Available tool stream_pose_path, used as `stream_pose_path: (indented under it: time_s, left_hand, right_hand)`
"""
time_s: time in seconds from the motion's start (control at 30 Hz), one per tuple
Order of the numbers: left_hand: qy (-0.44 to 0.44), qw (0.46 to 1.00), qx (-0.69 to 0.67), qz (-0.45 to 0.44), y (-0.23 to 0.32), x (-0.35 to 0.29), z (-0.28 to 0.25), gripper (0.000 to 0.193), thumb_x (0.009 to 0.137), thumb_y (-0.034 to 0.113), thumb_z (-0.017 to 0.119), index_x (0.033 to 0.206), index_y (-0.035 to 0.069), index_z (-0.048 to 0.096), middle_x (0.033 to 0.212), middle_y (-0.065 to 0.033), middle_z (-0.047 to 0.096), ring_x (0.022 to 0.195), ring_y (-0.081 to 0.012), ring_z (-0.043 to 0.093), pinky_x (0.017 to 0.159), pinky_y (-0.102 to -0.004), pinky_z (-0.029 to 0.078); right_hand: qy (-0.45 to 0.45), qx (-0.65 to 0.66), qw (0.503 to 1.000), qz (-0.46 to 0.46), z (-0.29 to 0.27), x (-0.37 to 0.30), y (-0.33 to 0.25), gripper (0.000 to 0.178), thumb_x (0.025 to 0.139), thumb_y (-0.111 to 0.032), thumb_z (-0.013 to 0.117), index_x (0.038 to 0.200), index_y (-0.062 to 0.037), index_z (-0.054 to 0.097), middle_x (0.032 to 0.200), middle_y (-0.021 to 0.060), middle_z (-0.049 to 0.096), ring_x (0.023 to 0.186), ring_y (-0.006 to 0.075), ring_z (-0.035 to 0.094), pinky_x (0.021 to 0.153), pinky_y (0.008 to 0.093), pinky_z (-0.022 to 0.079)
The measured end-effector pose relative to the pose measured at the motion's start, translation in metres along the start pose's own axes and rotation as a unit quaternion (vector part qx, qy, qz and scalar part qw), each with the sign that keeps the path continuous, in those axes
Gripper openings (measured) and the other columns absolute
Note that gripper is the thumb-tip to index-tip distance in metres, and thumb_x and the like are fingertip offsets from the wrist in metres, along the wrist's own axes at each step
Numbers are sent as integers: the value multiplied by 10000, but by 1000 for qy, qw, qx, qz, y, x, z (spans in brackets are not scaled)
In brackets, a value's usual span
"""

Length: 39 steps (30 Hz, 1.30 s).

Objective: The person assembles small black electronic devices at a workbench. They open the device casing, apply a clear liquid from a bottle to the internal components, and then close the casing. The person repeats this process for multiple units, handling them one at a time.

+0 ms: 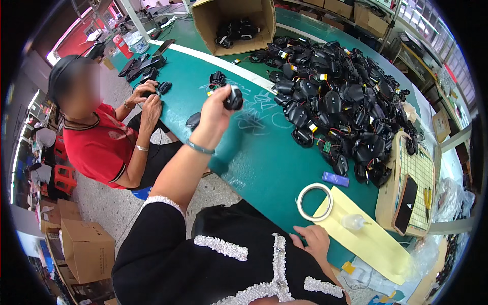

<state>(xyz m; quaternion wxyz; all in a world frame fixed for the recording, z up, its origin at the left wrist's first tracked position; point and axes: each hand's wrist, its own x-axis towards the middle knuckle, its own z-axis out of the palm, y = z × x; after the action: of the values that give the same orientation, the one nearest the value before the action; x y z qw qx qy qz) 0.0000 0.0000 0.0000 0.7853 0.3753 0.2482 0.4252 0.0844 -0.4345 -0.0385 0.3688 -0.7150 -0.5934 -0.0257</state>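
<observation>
My left hand [215,113] is raised over the table with its fingers closed around a small, rounded black-and-white computer mouse [234,98]. My right hand [315,241] rests at the near table edge with its fingers stretched out, holding nothing. Close to it lie a pale yellow sheet [339,213], a white roll of tape [303,207] and a small clear squeeze bottle [354,221]. Beyond my left hand sits a black part with wires [217,79]. Another black shell [193,120] is partly hidden behind my left wrist.
A large heap of black shells [333,96] with wires and batteries covers the right of the green table [254,168]. Behind stands a cardboard box [203,25]. At right, a phone [405,204] leans on a beige case [386,203]. A co-worker [109,134] handles black parts at left.
</observation>
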Motion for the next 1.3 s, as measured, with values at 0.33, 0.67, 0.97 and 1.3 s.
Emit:
stream_pose_path:
  time_s: [0.33,0.67,0.97,1.3]
  left_hand:
    - [172,985,23,25,25,227,26,356,1006,325,503,1245,63,478,1193,-190,570,1064,-371,587,894,-642,478]
    - [-211,965,105,113,79,162,80,600,984,464,510,1336,-21,483,1391,-177,483,1362,-312,357,1126,-497,282]
    - [-597,672,-199,391,101,-172,152,256,941,245,592,874,41,733,823,-66,700,752,-216,674,709,-346,560]
    - [-708,563,-53,423,131,-200,136,196,954,172,559,1069,66,677,1264,0,612,1043,-151,650,836,-423,573]
  right_hand:
    - [-128,153,969,146,-15,11,9,255,741,-138,691,992,-113,733,818,44,625,772,231,626,678,351,466]
    - [-170,148,958,178,-23,18,8,359,728,-112,674,1085,-104,712,969,82,664,905,256,657,777,348,515]
    - [26,1,994,102,10,19,-2,194,674,-115,804,813,-164,677,728,26,581,643,224,593,577,336,484]
    - [52,25,997,58,1,23,-11,139,714,-91,763,829,-96,686,771,70,596,688,246,607,600,336,483]
